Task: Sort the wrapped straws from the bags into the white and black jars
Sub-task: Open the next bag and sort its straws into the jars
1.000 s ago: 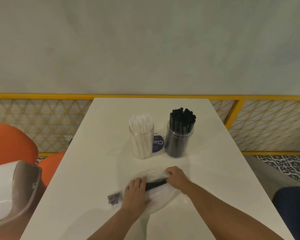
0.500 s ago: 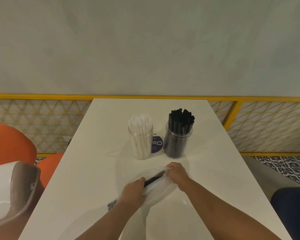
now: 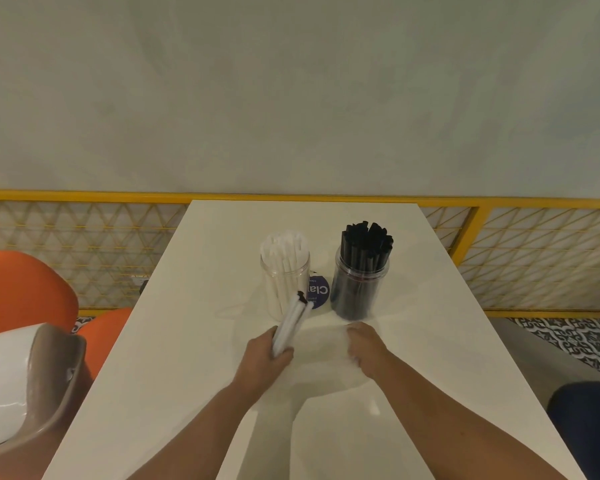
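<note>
Straws (image 3: 291,323): white bundle gripped in my left hand (image 3: 264,362), at 6 o'clock of white jar (image 3: 284,271) | right hand (image 3: 364,348) pinches bag (image 3: 321,344) | risk: dark-tipped one (black straw?) lands in white jar, not black jar (image 3: 361,282).

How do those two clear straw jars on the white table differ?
The clear plastic jar of white straws stands left; the clear plastic jar of black straws stands right. The straw bundle in the left hand overlaps the white-straw jar in view, not the black-straw one. Both are upright, lidless and full.
</note>
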`<state>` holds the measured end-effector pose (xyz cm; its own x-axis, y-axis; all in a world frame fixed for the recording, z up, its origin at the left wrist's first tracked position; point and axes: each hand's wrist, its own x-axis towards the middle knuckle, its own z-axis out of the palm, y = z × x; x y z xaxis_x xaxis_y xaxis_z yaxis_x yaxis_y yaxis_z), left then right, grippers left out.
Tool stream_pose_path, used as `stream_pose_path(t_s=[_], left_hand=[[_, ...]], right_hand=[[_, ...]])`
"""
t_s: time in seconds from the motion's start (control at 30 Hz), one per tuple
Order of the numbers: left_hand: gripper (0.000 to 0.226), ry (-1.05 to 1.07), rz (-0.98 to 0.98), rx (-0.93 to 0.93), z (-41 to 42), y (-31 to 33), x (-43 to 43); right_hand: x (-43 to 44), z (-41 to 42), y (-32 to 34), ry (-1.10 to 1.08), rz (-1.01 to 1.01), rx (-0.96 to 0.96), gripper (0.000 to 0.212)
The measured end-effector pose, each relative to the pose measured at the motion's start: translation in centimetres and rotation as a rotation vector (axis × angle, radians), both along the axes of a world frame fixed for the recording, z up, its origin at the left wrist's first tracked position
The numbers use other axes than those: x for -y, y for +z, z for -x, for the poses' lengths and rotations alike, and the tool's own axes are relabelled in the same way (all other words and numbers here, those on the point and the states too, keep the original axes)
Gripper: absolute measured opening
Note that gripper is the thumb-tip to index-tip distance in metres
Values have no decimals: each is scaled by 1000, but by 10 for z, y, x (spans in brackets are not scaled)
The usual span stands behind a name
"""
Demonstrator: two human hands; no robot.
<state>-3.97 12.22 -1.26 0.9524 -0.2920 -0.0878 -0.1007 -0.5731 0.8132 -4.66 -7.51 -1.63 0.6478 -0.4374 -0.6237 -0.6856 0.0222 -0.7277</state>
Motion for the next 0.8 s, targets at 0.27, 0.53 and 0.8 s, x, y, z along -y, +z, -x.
stream_pose_path(t_s=[0.27,0.53,0.8], left_hand=[[15,178,366,-250,-13,17,2],[7,337,892,-370,-23,41,-5],[5,216,915,-433,-31,66,0]], right_hand=[[4,3,-4,-80,-58,-3,18],[8,14,-8,22,289,-29,34],[2,14,14,191,767,-75,37]])
